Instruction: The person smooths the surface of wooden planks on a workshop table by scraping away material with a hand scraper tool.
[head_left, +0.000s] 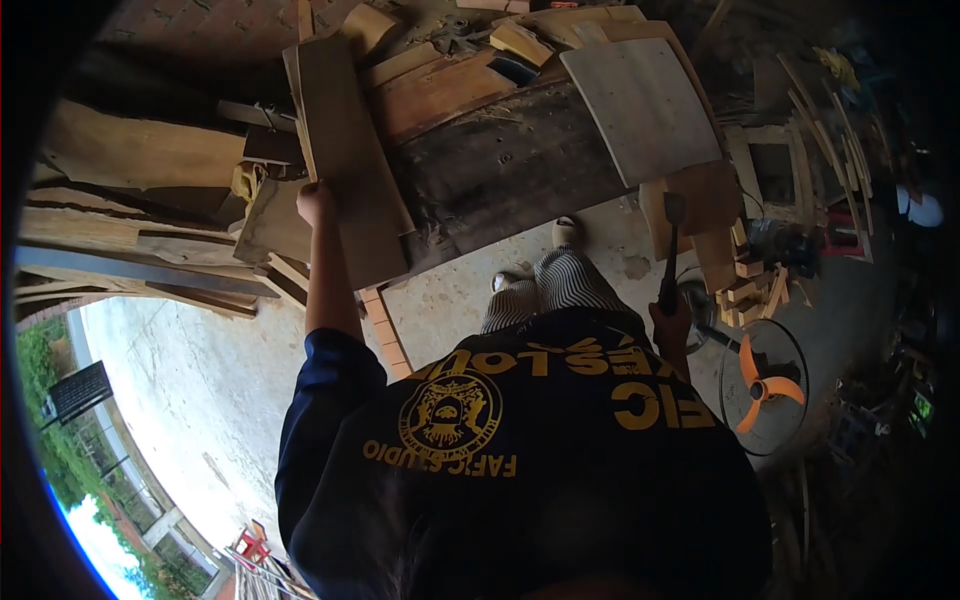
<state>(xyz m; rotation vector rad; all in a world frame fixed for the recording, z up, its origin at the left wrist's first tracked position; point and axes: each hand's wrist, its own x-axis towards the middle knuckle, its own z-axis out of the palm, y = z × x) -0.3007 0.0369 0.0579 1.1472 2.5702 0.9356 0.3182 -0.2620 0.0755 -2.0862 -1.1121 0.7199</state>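
Observation:
My left hand (313, 203) is closed around the left edge of a long brown wooden board (365, 150), which lies slanted across a dark worn bench top (500, 165). A thinner board (299, 105) shows along that edge. My right hand (671, 324), low beside my right leg, grips a dark-handled tool (669, 275). It has a thin neck and a small flat-looking head pointing up and away from me; its exact kind cannot be made out. Beyond the tool, a pale greyish panel (645, 110) rests on the bench's right end, with brown wood pieces (700, 205) below it.
Stacked planks (150, 150) lie to the left. Offcuts (520, 42) cover the bench's far side. A fan with orange blades (762, 388) stands close by my right side, near small wood blocks (745, 290). My feet are on the concrete floor (440, 295).

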